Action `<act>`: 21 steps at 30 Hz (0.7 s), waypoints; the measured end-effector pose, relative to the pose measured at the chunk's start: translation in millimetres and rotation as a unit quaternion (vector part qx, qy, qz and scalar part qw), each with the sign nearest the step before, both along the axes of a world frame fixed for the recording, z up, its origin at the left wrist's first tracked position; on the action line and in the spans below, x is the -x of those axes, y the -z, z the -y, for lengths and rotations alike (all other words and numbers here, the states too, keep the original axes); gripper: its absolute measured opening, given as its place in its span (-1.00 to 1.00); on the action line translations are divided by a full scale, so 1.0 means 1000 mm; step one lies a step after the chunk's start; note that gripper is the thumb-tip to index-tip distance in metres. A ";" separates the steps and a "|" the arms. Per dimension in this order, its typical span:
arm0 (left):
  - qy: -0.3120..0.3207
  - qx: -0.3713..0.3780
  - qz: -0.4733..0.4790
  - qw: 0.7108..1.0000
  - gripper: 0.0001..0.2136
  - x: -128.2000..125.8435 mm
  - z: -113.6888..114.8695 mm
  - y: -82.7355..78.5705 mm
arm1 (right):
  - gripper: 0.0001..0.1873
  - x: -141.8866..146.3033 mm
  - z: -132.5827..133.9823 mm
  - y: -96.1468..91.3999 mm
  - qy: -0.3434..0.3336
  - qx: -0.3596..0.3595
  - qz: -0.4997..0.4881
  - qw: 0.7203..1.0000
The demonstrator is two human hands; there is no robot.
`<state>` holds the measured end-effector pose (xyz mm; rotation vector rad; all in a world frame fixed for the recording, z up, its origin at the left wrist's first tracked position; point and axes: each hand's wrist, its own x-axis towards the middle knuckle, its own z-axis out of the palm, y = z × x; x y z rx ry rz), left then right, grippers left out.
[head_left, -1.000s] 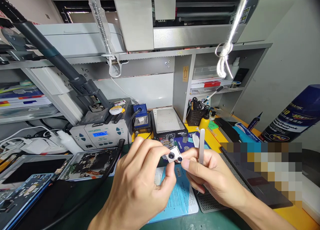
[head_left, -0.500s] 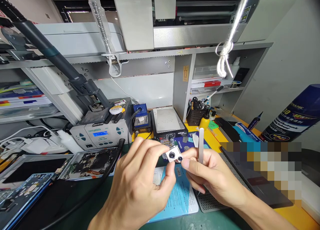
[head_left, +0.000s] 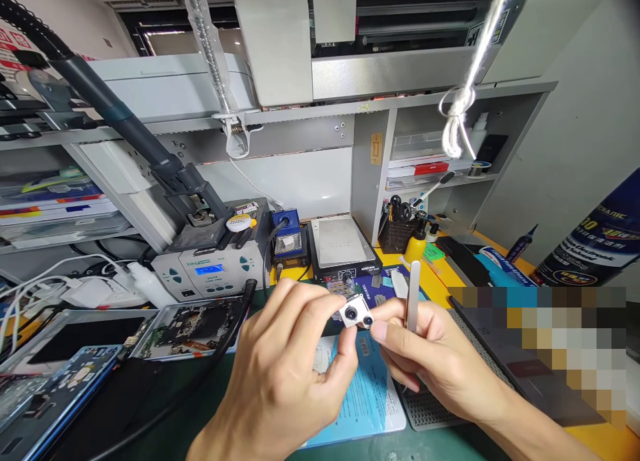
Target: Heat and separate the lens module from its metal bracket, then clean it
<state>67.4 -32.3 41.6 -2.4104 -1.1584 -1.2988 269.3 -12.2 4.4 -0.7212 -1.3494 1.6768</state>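
Note:
Between my hands is a small silvery-white camera module [head_left: 357, 309] with one large dark lens and a smaller one, facing me. My left hand [head_left: 287, 361] pinches it at its left side between thumb and forefinger. At its lower right, the thumb and forefinger of my right hand [head_left: 425, 344] meet its edge. Metal tweezers [head_left: 413, 287] stand upright in the right hand, held against the fingers; their lower part is mostly hidden by the hand. Beneath lies a blue and white printed sheet or pad [head_left: 370, 407].
Opened phones and boards [head_left: 187, 327] lie at left, crossed by a black hose [head_left: 240, 307]. Behind stand a hot-air station [head_left: 210, 264] and a flat heating plate [head_left: 345, 241]. A dark flat device [head_left: 520, 367] and a spray can [head_left: 595, 234] are at right.
The whole view has shifted slightly, so the bench and hands sit a little farther right. Both hands keep the same grip on the camera module, and the tweezers stay in the right hand.

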 end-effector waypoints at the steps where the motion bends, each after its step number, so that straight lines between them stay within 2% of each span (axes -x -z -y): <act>1: 0.000 0.000 0.000 1.000 -0.71 0.000 0.000 0.000 | -0.77 0.000 0.000 0.000 0.001 -0.001 0.000 1.000; 4: 0.003 0.000 0.002 1.000 -0.71 0.000 0.001 0.000 | -0.77 0.001 0.000 -0.001 -0.003 0.005 -0.001 1.000; 15: 0.036 -0.015 0.016 0.999 -0.69 -0.003 0.003 0.002 | -0.77 0.001 -0.003 -0.009 -0.080 0.094 -0.048 0.991; 18: 0.041 -0.012 0.021 0.999 -0.67 -0.004 0.003 0.001 | -0.78 0.002 -0.002 -0.009 -0.069 0.078 -0.056 0.993; 21: 0.044 -0.017 0.024 0.999 -0.66 -0.007 0.000 -0.003 | -0.74 0.002 0.000 -0.007 -0.033 0.030 -0.040 0.998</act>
